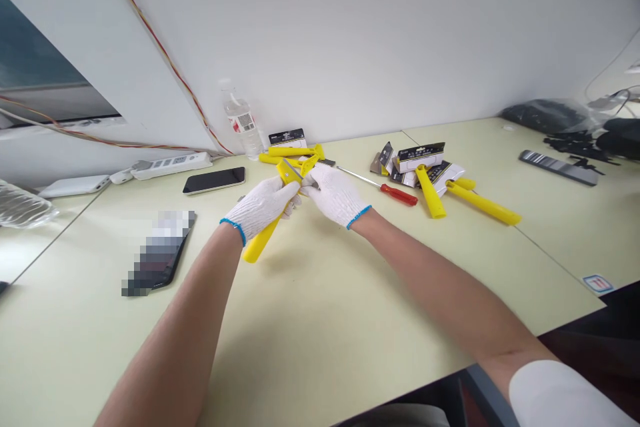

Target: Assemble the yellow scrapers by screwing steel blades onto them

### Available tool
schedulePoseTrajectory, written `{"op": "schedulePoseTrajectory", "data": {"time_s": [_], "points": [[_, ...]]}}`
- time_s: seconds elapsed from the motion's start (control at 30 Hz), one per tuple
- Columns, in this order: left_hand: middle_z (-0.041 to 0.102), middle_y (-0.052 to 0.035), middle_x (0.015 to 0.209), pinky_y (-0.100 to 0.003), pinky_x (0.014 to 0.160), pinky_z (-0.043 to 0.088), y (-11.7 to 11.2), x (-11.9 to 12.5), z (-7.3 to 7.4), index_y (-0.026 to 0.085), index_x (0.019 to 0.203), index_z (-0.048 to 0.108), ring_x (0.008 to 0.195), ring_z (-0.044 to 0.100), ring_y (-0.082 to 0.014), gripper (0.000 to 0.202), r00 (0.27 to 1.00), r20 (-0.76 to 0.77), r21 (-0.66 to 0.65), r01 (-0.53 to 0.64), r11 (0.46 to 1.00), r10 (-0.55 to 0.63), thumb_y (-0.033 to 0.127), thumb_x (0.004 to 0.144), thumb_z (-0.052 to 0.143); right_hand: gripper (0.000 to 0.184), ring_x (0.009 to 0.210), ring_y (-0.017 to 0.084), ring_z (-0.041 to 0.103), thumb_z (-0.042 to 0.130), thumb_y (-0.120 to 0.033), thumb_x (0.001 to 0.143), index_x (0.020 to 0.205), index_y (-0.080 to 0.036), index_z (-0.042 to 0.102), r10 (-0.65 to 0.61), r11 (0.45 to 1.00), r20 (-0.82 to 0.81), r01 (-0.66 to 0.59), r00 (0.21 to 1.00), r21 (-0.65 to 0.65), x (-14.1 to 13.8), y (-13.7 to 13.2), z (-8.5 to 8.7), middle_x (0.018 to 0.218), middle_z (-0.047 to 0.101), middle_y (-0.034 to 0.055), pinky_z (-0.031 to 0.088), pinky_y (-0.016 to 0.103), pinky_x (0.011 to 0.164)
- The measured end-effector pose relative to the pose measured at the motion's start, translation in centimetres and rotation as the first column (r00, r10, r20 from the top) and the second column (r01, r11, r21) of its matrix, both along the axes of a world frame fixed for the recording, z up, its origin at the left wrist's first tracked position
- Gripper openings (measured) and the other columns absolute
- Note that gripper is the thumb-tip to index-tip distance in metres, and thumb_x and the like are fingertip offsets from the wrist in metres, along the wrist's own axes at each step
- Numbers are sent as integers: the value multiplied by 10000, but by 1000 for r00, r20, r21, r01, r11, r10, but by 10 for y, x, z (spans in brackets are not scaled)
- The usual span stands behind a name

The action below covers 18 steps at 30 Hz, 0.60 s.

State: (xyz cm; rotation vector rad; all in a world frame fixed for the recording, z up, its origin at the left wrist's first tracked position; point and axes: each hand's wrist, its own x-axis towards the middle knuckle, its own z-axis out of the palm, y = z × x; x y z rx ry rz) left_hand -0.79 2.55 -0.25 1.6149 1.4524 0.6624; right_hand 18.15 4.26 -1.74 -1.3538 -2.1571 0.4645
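White-gloved left hand (270, 202): fingers clasp long yellow plastic scraper (261, 243), likely steadying it; white-gloved right hand (336, 193): fingers' grip unclear.

Table (310, 320) layout, screwdriver (399, 195) as landmark.
Left of screwdriver: right hand (334, 192), then left hand (263, 207), scraper (257, 245) in hands. Farther left: phone (215, 180), then power strip (173, 165). Left and behind: loose scrapers (290, 151), bottle (243, 125) near wall (320, 47). Just right: handles (431, 192). Right and behind: packs (421, 156). Far right: bar (557, 168). Far right and behind: bag (545, 115). Far right and in front: sticker (598, 283) near table edge.
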Motion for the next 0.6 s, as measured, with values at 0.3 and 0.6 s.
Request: {"op": "schedulePoseTrajectory", "data": {"time_s": [0.3,0.6], "points": [[701,-64,757,-332,704,518,-13,2,17,220,804,678,718,656,-210,319,989,-136,46,73,996,-66,485,948,573,342,1077,184,664,718,-381,1071,1243,-85,693,-32,991,-55,25,998,-132,12,4,4,1216,674,119,580,340,983],[728,-73,811,-367,694,584,-23,8,30,263,936,782,774,717,-241,195,996,-82,40,-18,999,22,415,946,661,360,947,160,679,694,-433,1085,1165,-85,739,51,956,-100,-77,994,-283,22,-1,19,1083,711,91,588,285,885]]}}
